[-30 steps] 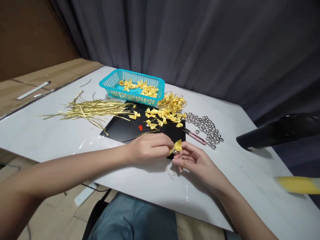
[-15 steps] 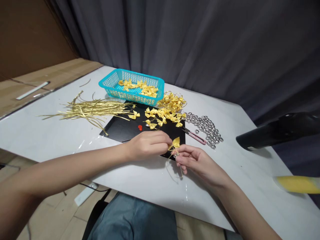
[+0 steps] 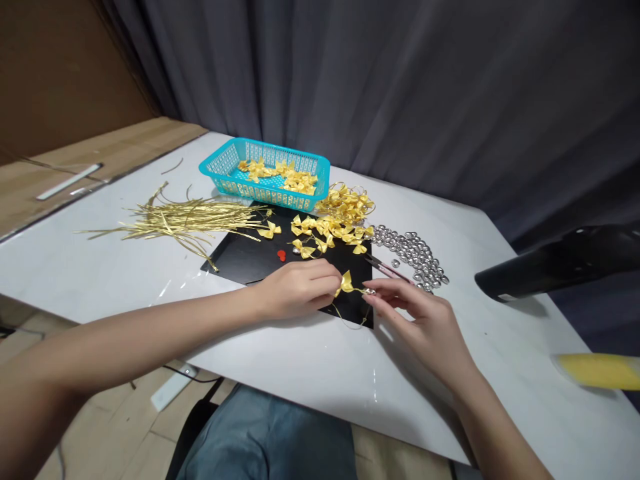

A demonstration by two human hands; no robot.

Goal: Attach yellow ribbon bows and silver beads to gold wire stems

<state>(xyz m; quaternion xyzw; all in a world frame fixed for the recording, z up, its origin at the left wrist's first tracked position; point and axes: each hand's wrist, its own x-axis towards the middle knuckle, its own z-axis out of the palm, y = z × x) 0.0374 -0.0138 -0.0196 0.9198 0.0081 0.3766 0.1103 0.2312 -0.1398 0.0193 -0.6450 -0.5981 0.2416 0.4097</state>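
My left hand (image 3: 303, 288) is closed on a yellow bow (image 3: 346, 283) above the front of the black mat (image 3: 245, 257). Thumb and fingertips of my right hand (image 3: 425, 320) pinch a small silver bead (image 3: 369, 291) just right of the bow. A thin gold cord joins bow and bead, and a loop of it hangs below them. More yellow bows (image 3: 327, 230) lie on the mat's back part, beside a small red piece (image 3: 281, 255). Silver beads (image 3: 415, 250) are spread to the right, near scissors (image 3: 387, 268) partly hidden by my right hand.
Behind the mat stands a blue basket (image 3: 265, 193) holding yellow bows. Gold cords (image 3: 185, 220) lie in a bundle at the left of the white table (image 3: 300, 360). A black cylindrical object (image 3: 520, 273) and a yellow object (image 3: 595, 370) are at the right.
My right hand has moved up and to the right, now holding the bead out beside the bow. The bow has shifted slightly left and the scissors are more covered.
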